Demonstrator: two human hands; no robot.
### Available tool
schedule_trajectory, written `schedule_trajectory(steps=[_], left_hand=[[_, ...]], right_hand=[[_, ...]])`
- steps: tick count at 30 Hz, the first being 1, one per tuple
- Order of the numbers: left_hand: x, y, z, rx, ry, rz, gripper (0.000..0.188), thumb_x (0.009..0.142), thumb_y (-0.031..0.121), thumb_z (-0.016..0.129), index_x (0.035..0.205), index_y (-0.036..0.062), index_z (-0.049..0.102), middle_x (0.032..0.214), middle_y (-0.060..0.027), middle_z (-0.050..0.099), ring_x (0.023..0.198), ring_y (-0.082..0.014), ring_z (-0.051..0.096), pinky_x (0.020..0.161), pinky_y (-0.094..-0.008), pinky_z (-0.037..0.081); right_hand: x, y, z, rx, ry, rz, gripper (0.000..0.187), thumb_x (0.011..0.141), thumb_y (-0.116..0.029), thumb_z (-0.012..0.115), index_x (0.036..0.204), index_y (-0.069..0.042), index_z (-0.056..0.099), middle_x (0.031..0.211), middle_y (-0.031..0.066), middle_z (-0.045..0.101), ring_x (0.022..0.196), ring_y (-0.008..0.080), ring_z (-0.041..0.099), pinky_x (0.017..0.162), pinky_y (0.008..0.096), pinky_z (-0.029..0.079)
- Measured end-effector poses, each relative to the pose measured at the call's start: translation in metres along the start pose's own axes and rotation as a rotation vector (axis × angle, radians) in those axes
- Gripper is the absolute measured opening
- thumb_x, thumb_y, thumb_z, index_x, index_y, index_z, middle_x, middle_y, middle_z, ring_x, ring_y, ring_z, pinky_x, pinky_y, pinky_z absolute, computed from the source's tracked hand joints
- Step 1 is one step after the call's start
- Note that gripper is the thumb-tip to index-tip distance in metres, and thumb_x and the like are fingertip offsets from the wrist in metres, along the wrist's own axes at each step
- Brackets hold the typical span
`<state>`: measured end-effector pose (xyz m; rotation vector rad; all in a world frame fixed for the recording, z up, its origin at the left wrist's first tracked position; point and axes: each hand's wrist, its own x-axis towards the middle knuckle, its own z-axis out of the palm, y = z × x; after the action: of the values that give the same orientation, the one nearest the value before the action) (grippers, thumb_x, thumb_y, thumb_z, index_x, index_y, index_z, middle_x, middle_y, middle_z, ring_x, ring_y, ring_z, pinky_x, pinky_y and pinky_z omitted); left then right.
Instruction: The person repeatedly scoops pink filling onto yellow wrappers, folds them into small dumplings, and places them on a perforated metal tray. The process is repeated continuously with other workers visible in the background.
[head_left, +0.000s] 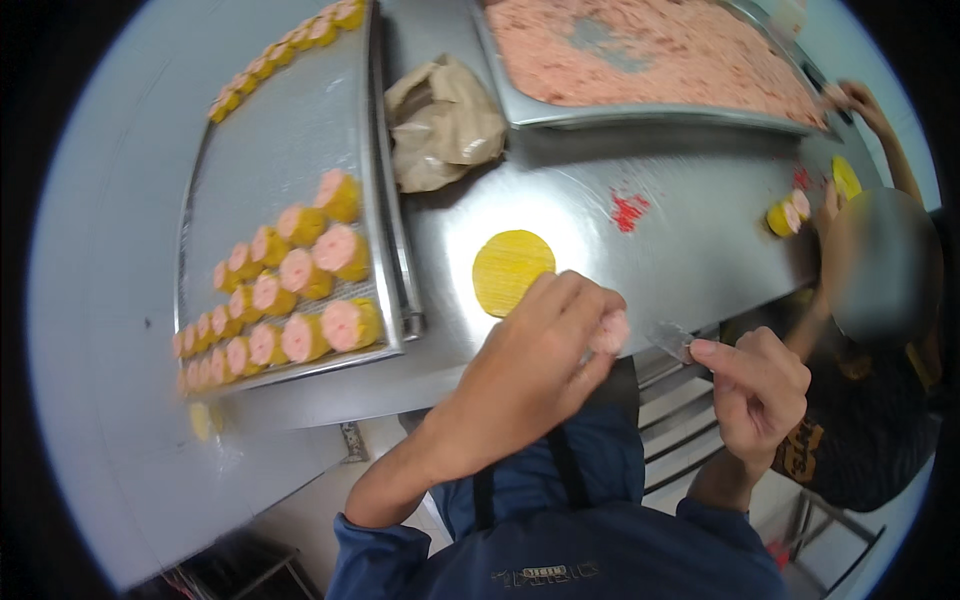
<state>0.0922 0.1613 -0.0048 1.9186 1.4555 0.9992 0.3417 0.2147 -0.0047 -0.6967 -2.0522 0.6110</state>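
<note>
Pink-topped yellow dumplings (302, 338) lining near edge of tray (285, 130); yellow wrapper (508, 272) flat near front edge of table (700, 225); left hand (540, 355) alongside, fingers curled around pink filling (609, 332); right hand (758, 385) pinching clear scraper (670, 340), fingers nearly closed!

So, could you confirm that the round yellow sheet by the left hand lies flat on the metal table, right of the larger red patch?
Not quite: the head view shows the round yellow sheet by the left hand flat on the metal table, but left of the larger red patch.
</note>
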Motion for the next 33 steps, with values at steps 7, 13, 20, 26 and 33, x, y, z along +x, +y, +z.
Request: schedule_trajectory(steps=[7, 13, 20, 26, 33], left_hand=[[-0.062, 0.048, -0.124, 0.285, 0.309, -0.158, 0.037, 0.090, 0.008, 0.079, 0.126, 0.0051, 0.071, 0.114, -0.0058, 0.071, 0.104, -0.0198, 0.068, 0.078, -0.0321, 0.054], [-0.098, 0.011, -0.261, 0.625, 0.414, -0.353, 0.027, 0.095, 0.018, 0.074, 0.121, 0.0084, 0.074, 0.108, -0.0009, 0.071, 0.091, -0.0123, 0.065, 0.073, -0.0276, 0.054], [-0.126, -0.061, -0.331, 0.567, 0.222, -0.580, 0.023, 0.095, 0.018, 0.076, 0.113, 0.0041, 0.074, 0.102, -0.0044, 0.073, 0.084, -0.0129, 0.067, 0.074, -0.0294, 0.058], [-0.140, -0.088, -0.330, 0.401, 0.104, -0.629, 0.023, 0.093, 0.013, 0.074, 0.113, -0.0001, 0.073, 0.074, -0.0002, 0.060, 0.079, -0.0130, 0.068, 0.070, -0.0320, 0.056], [-0.138, -0.083, -0.328, 0.544, 0.089, -0.650, 0.024, 0.090, 0.013, 0.078, 0.111, 0.0021, 0.076, 0.078, -0.0048, 0.062, 0.075, -0.0143, 0.062, 0.067, -0.0332, 0.052]], right_hand=[[0.017, 0.022, 0.042, 0.100, 0.007, 0.041, 0.028, 0.095, 0.001, 0.061, 0.118, 0.001, 0.079, 0.089, 0.0087, 0.075, 0.065, 0.0110, 0.045, 0.059, 0.0274, 0.033], [0.018, 0.038, 0.060, -0.017, -0.027, 0.139, 0.028, 0.100, 0.005, 0.057, 0.120, 0.002, 0.076, 0.093, 0.0107, 0.070, 0.072, 0.0150, 0.050, 0.064, 0.0288, 0.036], [0.013, 0.050, 0.061, -0.029, -0.029, 0.161, 0.029, 0.106, 0.002, 0.052, 0.126, 0.007, 0.071, 0.112, 0.0139, 0.074, 0.100, 0.0187, 0.066, 0.089, 0.0296, 0.049], [0.013, 0.055, 0.064, 0.001, -0.009, 0.182, 0.029, 0.109, 0.000, 0.051, 0.129, 0.008, 0.070, 0.118, 0.0143, 0.074, 0.105, 0.0194, 0.067, 0.094, 0.0303, 0.050], [0.013, 0.056, 0.064, -0.052, -0.005, 0.190, 0.029, 0.110, -0.003, 0.052, 0.130, 0.007, 0.071, 0.122, 0.0143, 0.075, 0.109, 0.0198, 0.068, 0.096, 0.0303, 0.050]])
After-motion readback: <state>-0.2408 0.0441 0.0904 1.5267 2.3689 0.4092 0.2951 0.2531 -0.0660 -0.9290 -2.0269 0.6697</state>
